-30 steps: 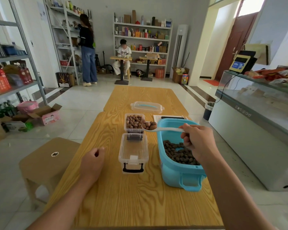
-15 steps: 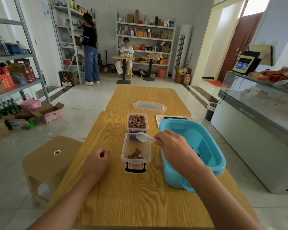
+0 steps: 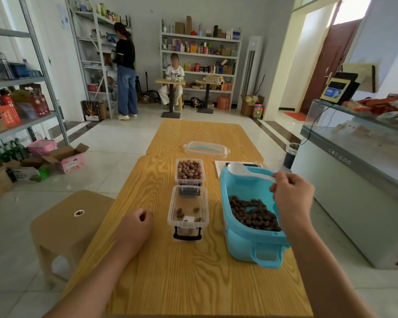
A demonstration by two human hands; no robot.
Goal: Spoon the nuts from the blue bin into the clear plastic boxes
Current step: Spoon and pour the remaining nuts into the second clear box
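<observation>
Nuts being portioned on a wood-grain tabletop [image 3: 161,271] in a tiled, shelf-lined shop.

Left hand [image 3: 133,228] rests loosely curled, empty; at its 3 o'clock, a ribbed clear box [image 3: 188,211] holds a few nuts; the glossy blue bin [image 3: 251,239] follows, where the right hand [image 3: 291,198] pinches a white plastic spoon [image 3: 244,172].

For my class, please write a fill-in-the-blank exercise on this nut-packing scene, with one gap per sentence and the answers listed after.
1. The right hand holds a white ____ above the blue bin.
2. Of the two clear boxes, the far box is ____ of nuts.
3. The near box holds only a ____ nuts.
4. The left hand rests on the wooden ____.

Missing words: spoon; full; few; table
</observation>
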